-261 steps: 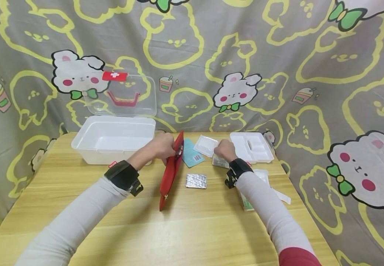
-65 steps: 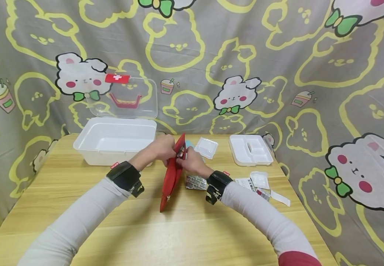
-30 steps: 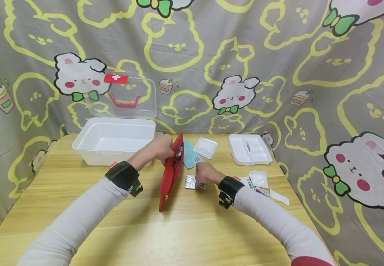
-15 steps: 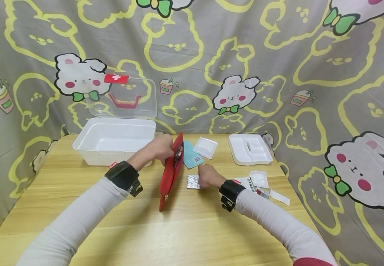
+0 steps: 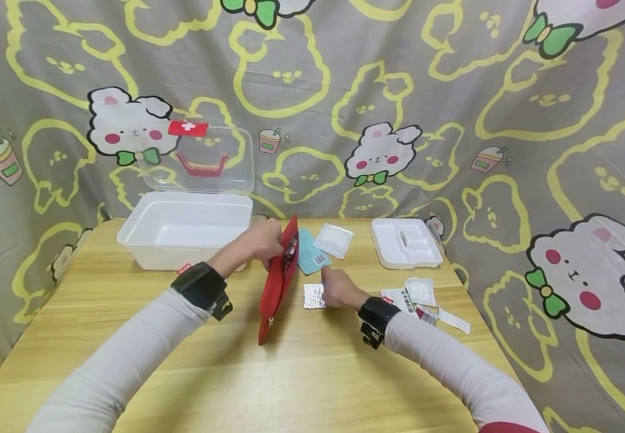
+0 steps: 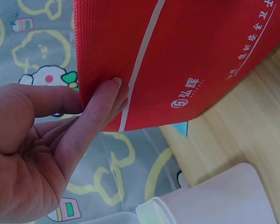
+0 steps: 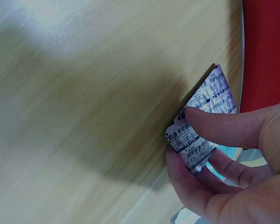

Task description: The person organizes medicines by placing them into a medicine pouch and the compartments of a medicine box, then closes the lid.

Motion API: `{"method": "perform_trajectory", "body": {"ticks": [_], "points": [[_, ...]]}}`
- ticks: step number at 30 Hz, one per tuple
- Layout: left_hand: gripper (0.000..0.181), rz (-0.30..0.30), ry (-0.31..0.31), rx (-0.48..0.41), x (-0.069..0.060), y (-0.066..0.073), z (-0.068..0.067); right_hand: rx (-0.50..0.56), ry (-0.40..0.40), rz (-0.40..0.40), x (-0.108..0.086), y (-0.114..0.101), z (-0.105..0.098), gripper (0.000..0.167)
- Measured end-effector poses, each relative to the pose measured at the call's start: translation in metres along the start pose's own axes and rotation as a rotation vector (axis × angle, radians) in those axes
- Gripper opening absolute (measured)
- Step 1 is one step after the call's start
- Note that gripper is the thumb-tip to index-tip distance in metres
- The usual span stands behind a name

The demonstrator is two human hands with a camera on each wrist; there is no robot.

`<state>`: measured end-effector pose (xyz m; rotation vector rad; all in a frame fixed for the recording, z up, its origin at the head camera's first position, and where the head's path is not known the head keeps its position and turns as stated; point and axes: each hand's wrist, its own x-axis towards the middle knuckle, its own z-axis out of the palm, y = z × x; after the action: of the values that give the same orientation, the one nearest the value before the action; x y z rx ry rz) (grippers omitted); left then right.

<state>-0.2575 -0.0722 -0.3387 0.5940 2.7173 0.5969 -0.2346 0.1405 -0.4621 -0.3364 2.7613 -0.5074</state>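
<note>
Red zippered pouch (image 5: 279, 285), held upright over the middle of the wooden table (image 5: 269, 385), with mouth gaping toward the right and small contents inside, too small to identify. Cannot tell about contact between lower edge and table. In the left wrist view, a white stripe and white lettering on the red fabric. Behind everything, a grey curtain (image 5: 291, 60) with yellow outlined animals and white rabbits. At the far left of the table, a white plastic box (image 5: 159, 255), its transparent lid (image 5: 239, 174) raised at the back, bearing a pink-red handle (image 5: 201, 168) and a red label (image 5: 188, 128) with a white cross. At the far right, a white compartment tray (image 5: 390, 243). Left hand (image 5: 265, 239) pinching the pouch near its far end, between thumb and fingers. Right hand (image 5: 341, 288), to the right of the pouch, grasping a printed silver foil pack (image 7: 196, 128) between thumb and fingers, with the pack tilted. Just beside the pouch, a light blue packet (image 5: 312, 252); next to this, a white square packet (image 5: 333, 239). Beyond the right wrist, a second white packet (image 5: 420, 291), close to a narrow white strip (image 5: 454, 320).
</note>
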Motion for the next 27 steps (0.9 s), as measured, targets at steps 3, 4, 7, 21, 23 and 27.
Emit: {"method": "perform_trajectory", "body": {"ticks": [3,4,7,21,23,27], "points": [[0.032,-0.003,0.000,-0.012,-0.001,0.000,0.000,0.030,0.017,-0.006,0.000,0.002,0.001,0.032],[0.034,-0.002,0.001,-0.012,-0.001,0.000,0.000,0.038,0.024,-0.007,0.000,0.003,0.001,0.032],[0.037,0.003,0.004,-0.008,-0.002,0.000,0.000,0.056,0.039,-0.005,-0.001,0.006,0.001,0.031],[0.042,0.018,0.012,0.018,-0.003,-0.001,0.000,0.259,0.116,-0.028,-0.005,0.003,-0.015,0.034],[0.044,0.013,0.008,0.013,-0.002,-0.001,0.000,0.302,0.124,-0.030,-0.005,0.001,-0.018,0.027],[0.044,0.013,0.008,0.016,-0.002,-0.002,0.000,0.332,0.142,-0.030,-0.005,-0.003,-0.025,0.026]]}}
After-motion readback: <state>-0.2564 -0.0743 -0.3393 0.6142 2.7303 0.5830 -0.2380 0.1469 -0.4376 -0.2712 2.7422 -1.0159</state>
